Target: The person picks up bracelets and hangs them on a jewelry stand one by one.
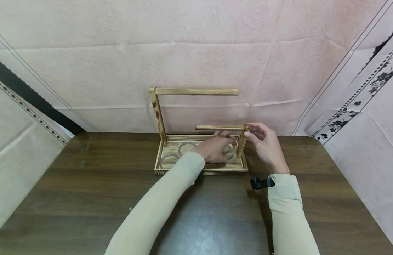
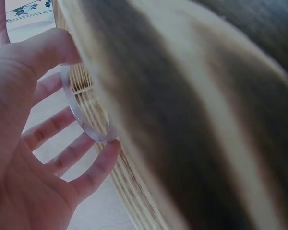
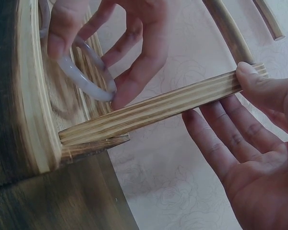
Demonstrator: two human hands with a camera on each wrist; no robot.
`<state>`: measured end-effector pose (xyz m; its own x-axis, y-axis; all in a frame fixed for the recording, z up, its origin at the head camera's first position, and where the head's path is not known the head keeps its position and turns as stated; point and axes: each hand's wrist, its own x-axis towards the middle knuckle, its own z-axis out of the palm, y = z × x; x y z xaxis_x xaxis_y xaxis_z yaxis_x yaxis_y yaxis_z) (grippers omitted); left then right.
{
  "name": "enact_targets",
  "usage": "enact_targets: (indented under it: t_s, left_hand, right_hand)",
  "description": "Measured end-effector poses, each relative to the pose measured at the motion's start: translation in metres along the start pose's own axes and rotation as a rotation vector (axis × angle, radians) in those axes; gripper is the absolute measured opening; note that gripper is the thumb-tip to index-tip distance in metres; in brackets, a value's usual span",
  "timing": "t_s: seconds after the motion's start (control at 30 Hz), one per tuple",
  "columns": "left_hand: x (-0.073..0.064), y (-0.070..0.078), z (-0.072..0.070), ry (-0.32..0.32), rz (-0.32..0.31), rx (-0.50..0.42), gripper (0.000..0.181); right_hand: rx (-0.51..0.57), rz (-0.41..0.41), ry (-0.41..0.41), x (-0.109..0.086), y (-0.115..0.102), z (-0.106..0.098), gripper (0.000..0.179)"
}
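While the head view takes in the whole layout, it shows a light-brown, rectangular wooden tray with dark grain (image 1: 226, 170) resting on the dark brown wooden surface (image 1: 88, 198). From the tray rise a taller, flat wooden left post (image 1: 158, 117), bearing a long, round wooden upper bar (image 1: 196, 91), and a shorter, flat, striped wooden right post (image 1: 242, 143), bearing a round wooden lower bar (image 1: 218, 128). Two pale, round rings (image 1: 186, 143) lie in the tray's left half; no ring is visible on either bar. The left hand (image 1: 215, 148) works over the tray; the right hand (image 1: 265, 143) is at the top of the right post.

In the left wrist view, a translucent whitish, round ring (image 2: 89, 130) sits within the left hand, whose fingers are spread and part-curled around it, their tips at its edge.

In the right wrist view, the same ring is pinched between the left thumb and fingers, beside the right post and tilted over the tray. The right hand's thumb and fingers close on the post's upper end, apparently steadying it. The stage appears early: one ring is in hand but not yet placed on a bar, and two remain in the tray.
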<state>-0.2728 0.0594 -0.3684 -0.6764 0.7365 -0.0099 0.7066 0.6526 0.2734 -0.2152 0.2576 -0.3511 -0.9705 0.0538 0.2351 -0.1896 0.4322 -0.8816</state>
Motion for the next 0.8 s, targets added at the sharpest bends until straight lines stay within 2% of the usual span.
enact_targets:
  t_s: [0.3, 0.53, 0.8]
  left_hand:
    - [-0.008, 0.002, 0.003, 0.048, 0.042, -0.025, 0.07]
    - [-0.014, 0.003, 0.003, 0.055, 0.028, -0.055, 0.067]
    - [-0.019, 0.007, -0.001, 0.046, 0.013, -0.091, 0.071]
  right_hand:
    - [0.004, -0.009, -0.005, 0.0, 0.0, 0.0, 0.036]
    - [0.003, -0.026, -0.005, 0.0, 0.0, 0.0, 0.034]
    - [0.002, -0.027, -0.006, 0.0, -0.001, 0.0, 0.034]
